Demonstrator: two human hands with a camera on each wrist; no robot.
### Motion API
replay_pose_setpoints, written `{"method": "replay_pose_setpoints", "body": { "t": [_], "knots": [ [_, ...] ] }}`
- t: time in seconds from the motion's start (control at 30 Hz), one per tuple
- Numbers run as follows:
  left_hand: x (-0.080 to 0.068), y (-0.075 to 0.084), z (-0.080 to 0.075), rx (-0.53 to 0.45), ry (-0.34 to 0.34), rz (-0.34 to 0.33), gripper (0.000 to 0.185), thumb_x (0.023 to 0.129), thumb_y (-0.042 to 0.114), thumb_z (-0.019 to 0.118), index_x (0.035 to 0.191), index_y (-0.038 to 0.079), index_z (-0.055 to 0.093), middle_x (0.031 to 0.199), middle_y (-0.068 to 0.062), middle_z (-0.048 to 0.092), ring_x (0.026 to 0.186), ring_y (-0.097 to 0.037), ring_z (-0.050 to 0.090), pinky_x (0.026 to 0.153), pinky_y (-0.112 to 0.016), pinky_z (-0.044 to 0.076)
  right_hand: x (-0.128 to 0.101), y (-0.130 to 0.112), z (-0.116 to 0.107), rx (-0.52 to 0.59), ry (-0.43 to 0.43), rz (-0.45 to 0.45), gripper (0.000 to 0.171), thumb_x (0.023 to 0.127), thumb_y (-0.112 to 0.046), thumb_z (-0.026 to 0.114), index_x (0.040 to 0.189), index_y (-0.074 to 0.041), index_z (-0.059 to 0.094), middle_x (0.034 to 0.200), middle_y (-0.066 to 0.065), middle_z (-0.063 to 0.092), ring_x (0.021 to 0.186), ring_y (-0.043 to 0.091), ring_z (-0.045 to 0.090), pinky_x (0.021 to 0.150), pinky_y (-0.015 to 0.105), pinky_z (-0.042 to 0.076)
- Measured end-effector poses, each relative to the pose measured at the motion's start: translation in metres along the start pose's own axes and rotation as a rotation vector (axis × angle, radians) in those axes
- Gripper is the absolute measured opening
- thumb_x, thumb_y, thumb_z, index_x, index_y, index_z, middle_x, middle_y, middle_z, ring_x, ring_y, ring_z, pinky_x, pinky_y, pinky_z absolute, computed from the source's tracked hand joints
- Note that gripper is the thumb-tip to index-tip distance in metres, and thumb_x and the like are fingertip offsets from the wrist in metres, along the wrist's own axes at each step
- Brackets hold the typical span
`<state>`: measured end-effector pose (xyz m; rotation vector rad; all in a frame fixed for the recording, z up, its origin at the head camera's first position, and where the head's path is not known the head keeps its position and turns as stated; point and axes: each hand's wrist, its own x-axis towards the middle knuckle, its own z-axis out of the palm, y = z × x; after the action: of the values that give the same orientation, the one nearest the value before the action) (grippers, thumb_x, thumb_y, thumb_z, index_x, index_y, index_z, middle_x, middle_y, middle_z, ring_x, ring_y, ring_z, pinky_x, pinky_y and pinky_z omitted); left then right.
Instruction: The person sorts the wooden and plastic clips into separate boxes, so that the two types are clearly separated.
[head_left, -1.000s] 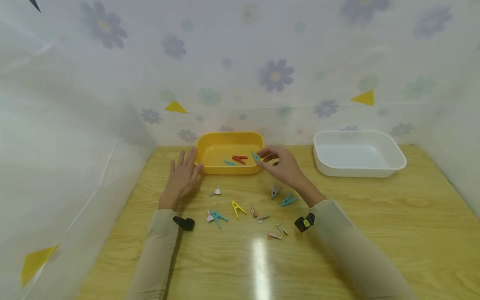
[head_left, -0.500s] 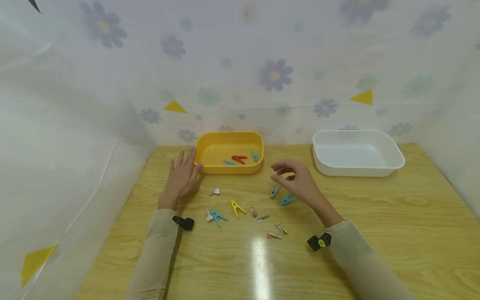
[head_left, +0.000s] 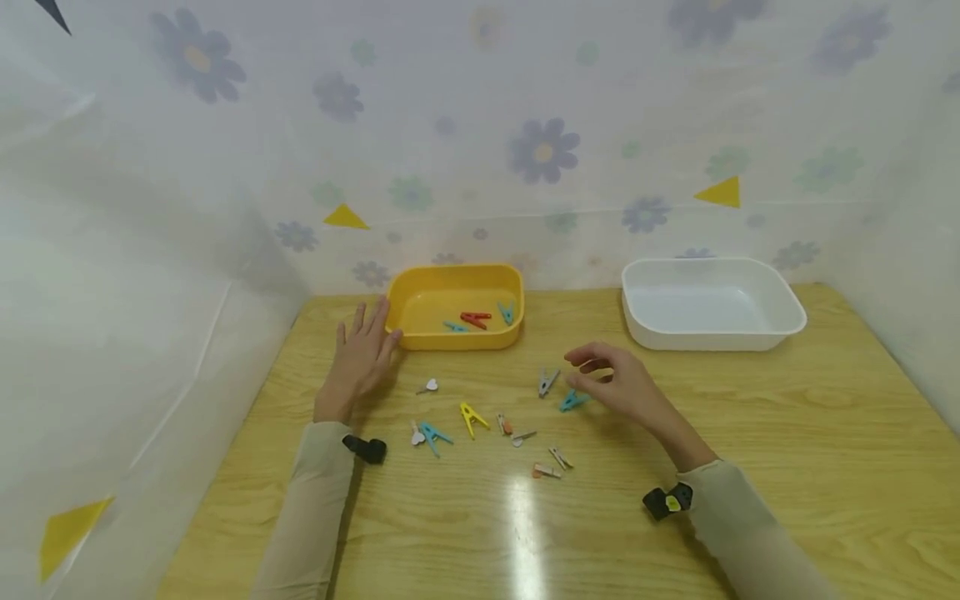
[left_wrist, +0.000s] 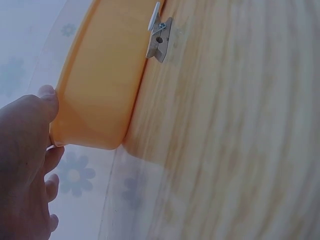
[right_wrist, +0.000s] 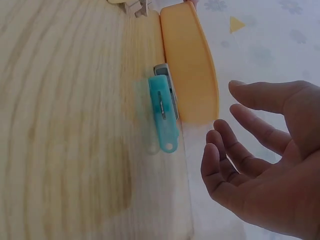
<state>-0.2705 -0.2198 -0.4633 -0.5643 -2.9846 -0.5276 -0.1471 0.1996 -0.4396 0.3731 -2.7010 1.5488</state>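
Teal plastic clothespin (head_left: pixel 573 402) lies on the wooden table (head_left: pixel 750 433), just near-left of the right hand (head_left: pixel 626 389), whose fingers are apart, loosely bent and empty. The pin looks light, stiff and smooth; pinching its two long sides seems safest. The left hand (head_left: pixel 362 360), fingers straight, touches the yellow tray (head_left: pixel 454 339).

**Off to the sides: a tub and a flowered backdrop**

A white tub (head_left: pixel 712 304) sits at the upper right of the wooden table (head_left: pixel 787 433). Behind it hangs a flower-print sheet (head_left: pixel 480 133) with yellow triangles (head_left: pixel 722 192) stuck on.
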Motion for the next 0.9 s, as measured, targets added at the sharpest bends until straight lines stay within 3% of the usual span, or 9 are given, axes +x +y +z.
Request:
{"method": "replay_pose_setpoints", "body": {
  "t": [0.3,0.63,0.9],
  "knots": [
    [-0.003,0.001,0.0,0.006,-0.004,-0.004,0.069,0.112,0.05,0.022,0.166,0.01,0.007,0.172,-0.007,0.006,0.156,-0.04,0.002,0.118,-0.07,0.0,-0.003,0.014,-0.004,-0.041,-0.079,0.033,0.034,0.093,-0.008,0.075,0.123,0.004,0.067,0.122,0.021,0.067,0.111,0.04,0.063,0.094,0.054,0.053],
    [0.002,0.0,-0.001,0.014,-0.003,0.011,0.072,0.111,0.054,0.018,0.166,0.01,0.007,0.172,-0.006,0.006,0.156,-0.041,0.002,0.118,-0.071,0.0,-0.001,0.023,-0.007,-0.097,-0.123,0.097,0.033,0.09,-0.01,0.08,0.12,-0.002,0.07,0.121,0.015,0.069,0.114,0.037,0.061,0.097,0.054,0.05],
    [-0.001,0.001,-0.002,-0.004,0.001,0.01,0.071,0.111,0.053,0.02,0.166,0.009,0.008,0.172,-0.008,0.007,0.156,-0.042,0.003,0.118,-0.07,-0.001,0.001,0.026,-0.005,-0.089,-0.14,0.119,0.031,0.086,-0.006,0.082,0.116,-0.002,0.073,0.116,0.012,0.069,0.108,0.031,0.062,0.095,0.047,0.05]
  ]
}}
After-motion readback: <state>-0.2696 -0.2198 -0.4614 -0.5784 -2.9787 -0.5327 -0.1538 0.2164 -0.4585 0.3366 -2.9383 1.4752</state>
